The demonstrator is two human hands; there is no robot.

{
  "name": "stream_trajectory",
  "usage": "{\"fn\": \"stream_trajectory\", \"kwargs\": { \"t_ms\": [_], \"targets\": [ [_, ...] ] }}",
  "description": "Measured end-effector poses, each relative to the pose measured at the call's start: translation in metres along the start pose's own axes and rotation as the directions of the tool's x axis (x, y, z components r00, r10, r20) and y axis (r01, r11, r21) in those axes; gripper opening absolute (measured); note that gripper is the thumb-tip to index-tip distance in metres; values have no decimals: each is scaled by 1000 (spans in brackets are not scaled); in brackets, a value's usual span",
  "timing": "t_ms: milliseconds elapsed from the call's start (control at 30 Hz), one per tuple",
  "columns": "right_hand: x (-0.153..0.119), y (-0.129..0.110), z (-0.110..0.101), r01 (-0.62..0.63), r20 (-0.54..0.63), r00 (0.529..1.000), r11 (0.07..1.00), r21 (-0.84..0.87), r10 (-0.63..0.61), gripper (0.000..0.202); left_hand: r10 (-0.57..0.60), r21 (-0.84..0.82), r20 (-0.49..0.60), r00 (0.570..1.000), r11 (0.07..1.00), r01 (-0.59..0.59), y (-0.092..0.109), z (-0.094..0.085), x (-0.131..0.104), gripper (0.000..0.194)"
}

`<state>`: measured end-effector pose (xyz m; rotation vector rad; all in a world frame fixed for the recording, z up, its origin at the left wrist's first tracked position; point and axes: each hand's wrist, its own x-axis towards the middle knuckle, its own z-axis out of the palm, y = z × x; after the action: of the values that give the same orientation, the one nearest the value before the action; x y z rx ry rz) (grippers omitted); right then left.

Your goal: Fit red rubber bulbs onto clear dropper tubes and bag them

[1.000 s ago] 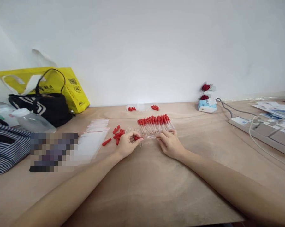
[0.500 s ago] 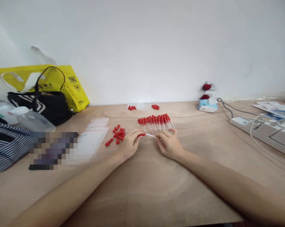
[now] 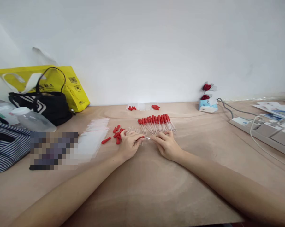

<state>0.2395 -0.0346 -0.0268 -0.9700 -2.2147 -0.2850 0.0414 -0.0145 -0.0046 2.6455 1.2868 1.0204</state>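
Note:
My left hand (image 3: 131,144) pinches a red rubber bulb (image 3: 142,137), mostly covered by its fingers. A thin clear glass tube (image 3: 147,138) runs from the bulb to my right hand (image 3: 167,145), whose fingertips grip its other end. Just beyond both hands lies a row of clear droppers with red bulbs (image 3: 154,122), side by side. Loose red bulbs (image 3: 106,140) are scattered left of my left hand. Several bare glass tubes (image 3: 133,129) lie behind that hand, partly hidden by it.
Clear zip bags (image 3: 93,138) lie left of the bulbs. Small bags with red bulbs (image 3: 156,107) rest by the wall. A yellow bag (image 3: 77,91), a black bag (image 3: 54,108) and a bottle (image 3: 34,119) stand left; a tissue pack (image 3: 208,105) and power strip (image 3: 251,127) are right.
Both hands have shifted slightly, and less of the held bulb and tube shows. My left fingers have spread over the loose bulbs' edge. One loose bulb has moved a little left.

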Motion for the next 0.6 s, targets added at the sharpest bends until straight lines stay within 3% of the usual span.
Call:
{"fn": "stream_trajectory", "kwargs": {
  "t_ms": [233,433,600],
  "targets": [
    [3,4,-1,139,-52,987,977,-162,-149,25,181,62,-78,980,982,-177,1,0,-3,16],
    [4,7,-4,271,-43,956,933,-235,-289,25,265,103,-22,964,960,-262,4,-1,-5,16],
    [6,4,-3,259,-37,961,937,-235,-275,25,284,117,33,958,951,-286,7,-3,-5,16]
  ]
}}
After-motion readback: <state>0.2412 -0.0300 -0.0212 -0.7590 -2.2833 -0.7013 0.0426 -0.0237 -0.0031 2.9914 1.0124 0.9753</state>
